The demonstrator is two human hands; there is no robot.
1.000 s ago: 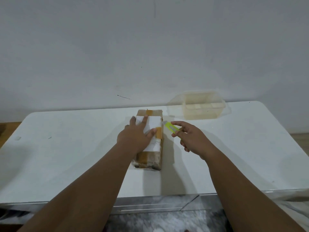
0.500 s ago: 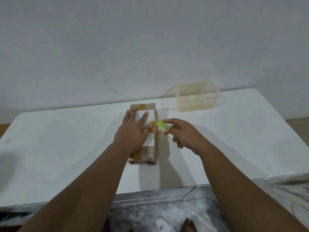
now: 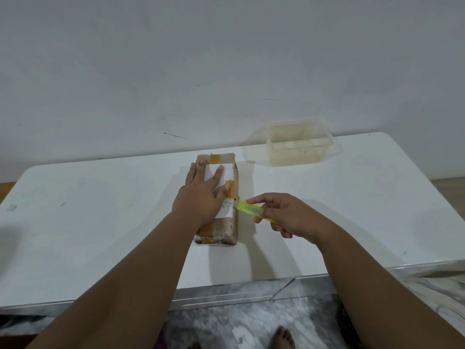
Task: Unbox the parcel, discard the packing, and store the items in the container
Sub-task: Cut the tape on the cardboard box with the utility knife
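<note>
Wide white tabletop (image 3: 100, 222): your work surface. Clear rectangular plastic container (image 3: 299, 143): stands open, well beyond your knife grip, toward the wall. Brown taped cardboard parcel with white label (image 3: 221, 187): lies sealed under your left hand (image 3: 201, 197), which presses flat, fingers spread, clasping nothing. Your right hand (image 3: 286, 214) pinches the lime-green utility knife (image 3: 251, 210); its tip now meets the parcel's right edge, having travelled back along that side toward you over the last second. Judged meaning: the tape cut is under way; nothing is unpacked yet.
</note>
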